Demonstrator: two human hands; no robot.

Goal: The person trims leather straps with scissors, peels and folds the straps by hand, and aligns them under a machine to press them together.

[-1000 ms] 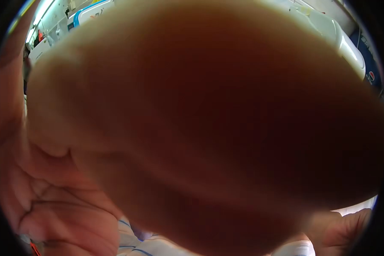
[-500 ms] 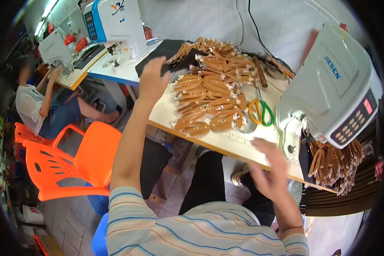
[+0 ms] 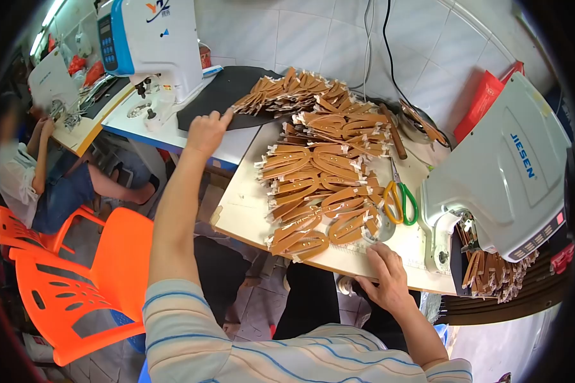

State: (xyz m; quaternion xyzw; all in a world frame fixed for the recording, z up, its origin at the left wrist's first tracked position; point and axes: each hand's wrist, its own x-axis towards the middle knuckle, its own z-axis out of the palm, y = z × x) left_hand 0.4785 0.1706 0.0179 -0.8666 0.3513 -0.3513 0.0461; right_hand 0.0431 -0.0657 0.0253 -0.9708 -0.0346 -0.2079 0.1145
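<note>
My left hand (image 3: 207, 133) reaches out to the front edge of a black sheet (image 3: 201, 96), beside the left end of a heap of brown strap pieces (image 3: 294, 89). Its fingers are bent together, and whatever they hold is hidden. My right hand (image 3: 388, 276) rests at the front edge of the cream worktable (image 3: 236, 220), fingers on the top and thumb spread apart. Just beyond that hand lie stacked brown strap pieces with gold studs and white ends (image 3: 351, 225). Scissors with one yellow and one green handle (image 3: 407, 205) are right of the stacks.
A grey-white JIESEN machine (image 3: 498, 172) stands at the right, with more brown straps (image 3: 501, 274) hanging below it. Another machine (image 3: 163, 45) is at the back left. An orange chair (image 3: 118, 262) stands left, and a seated person (image 3: 22, 182) works beyond it.
My left hand has come down from above the black sheet to its front edge. My right hand has settled onto the table edge. The whole view has shifted.
</note>
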